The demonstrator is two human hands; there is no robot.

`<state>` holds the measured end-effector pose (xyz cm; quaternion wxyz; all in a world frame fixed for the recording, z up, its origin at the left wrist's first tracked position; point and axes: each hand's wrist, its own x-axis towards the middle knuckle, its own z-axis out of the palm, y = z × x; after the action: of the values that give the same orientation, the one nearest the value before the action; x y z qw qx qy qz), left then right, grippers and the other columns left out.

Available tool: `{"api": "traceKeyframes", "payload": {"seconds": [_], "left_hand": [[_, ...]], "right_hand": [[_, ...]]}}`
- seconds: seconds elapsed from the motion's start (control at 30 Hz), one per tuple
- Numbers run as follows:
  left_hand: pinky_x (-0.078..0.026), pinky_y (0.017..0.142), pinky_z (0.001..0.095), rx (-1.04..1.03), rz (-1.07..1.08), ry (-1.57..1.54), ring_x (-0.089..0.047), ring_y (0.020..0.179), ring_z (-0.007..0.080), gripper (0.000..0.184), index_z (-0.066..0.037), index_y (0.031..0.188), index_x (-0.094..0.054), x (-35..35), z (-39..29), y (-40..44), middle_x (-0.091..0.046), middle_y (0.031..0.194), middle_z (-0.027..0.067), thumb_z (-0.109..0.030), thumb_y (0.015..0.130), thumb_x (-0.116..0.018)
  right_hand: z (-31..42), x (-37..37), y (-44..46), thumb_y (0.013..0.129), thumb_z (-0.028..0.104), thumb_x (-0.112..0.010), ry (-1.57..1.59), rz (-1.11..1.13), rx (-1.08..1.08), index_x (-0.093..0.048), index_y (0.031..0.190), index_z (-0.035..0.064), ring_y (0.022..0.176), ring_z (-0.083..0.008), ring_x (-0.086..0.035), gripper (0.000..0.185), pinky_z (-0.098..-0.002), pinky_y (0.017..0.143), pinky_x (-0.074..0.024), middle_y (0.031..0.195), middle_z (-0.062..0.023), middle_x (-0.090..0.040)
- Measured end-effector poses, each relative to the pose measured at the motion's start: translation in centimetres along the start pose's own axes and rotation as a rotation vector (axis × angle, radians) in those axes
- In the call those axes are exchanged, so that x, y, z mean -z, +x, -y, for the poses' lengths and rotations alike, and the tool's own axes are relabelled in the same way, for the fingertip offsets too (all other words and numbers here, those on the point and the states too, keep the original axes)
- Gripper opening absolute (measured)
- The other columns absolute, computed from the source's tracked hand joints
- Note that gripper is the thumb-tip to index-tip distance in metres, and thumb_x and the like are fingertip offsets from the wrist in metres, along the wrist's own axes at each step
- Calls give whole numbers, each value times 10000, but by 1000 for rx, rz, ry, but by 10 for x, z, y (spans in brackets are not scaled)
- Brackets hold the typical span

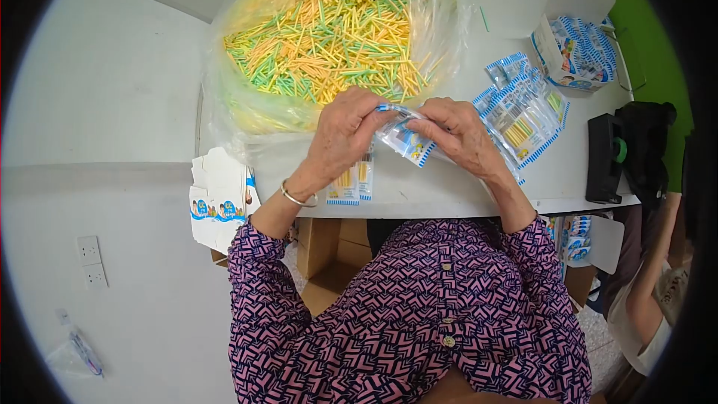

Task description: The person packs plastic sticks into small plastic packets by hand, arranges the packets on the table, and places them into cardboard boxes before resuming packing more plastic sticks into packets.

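Observation:
My left hand and my right hand meet over the front of the white table. Both are closed on one small plastic packet with blue-and-white striped edges, pinching it near its upper edge. The packet hangs tilted between them, and its contents cannot be made out. Just beyond my hands lies a large clear plastic bag, open and full of thin yellow, green and orange sticks. Below my left hand, flat packets with yellow sticks lie at the table's front edge. More filled packets are heaped beside my right hand.
An open white box packed with packets stands at the back right. A black tape dispenser sits at the right edge. Flattened printed cartons are at the left. Another person's arm shows at far right.

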<state>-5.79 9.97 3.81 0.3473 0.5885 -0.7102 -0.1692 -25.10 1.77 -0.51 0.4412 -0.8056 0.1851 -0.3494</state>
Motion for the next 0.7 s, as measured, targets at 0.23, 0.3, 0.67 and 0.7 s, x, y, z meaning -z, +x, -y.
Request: {"api": "traceKeyframes", "payload": {"seconds": [0.23,0.3,0.67,0.7], "left_hand": [[-374,957,406,-211,104,767,-484,1117,302,294,-98,1115,-605,98,91,36,-558,1181,106,-122,825,-649],[-327,987,488,-146,321,1036,-394,1216,336,437,-184,1194,-554,102,107,37,-411,1357,105,-140,776,-673],[-332,937,480,-209,316,1114,-412,1159,321,296,-70,965,-573,65,126,64,-430,1267,173,-130,688,-658],[-353,897,461,-284,230,1077,-431,1118,309,218,-46,887,-593,62,129,62,-458,1207,177,-127,692,-647]], "right_hand": [[5,19,0,881,163,-615,178,-97,-289,-627,801,-32,609,-58,-445,211,-242,550,-352,627,-10,-536],[8,19,2,885,172,-614,200,-111,-324,-630,805,-33,613,-60,-450,221,-241,551,-355,634,-6,-551],[7,19,0,895,192,-612,263,-138,-366,-655,838,-24,617,-43,-459,228,-225,551,-362,655,0,-585],[8,19,0,895,192,-612,265,-142,-367,-655,838,-24,617,-43,-459,228,-225,551,-362,655,0,-585]]}}
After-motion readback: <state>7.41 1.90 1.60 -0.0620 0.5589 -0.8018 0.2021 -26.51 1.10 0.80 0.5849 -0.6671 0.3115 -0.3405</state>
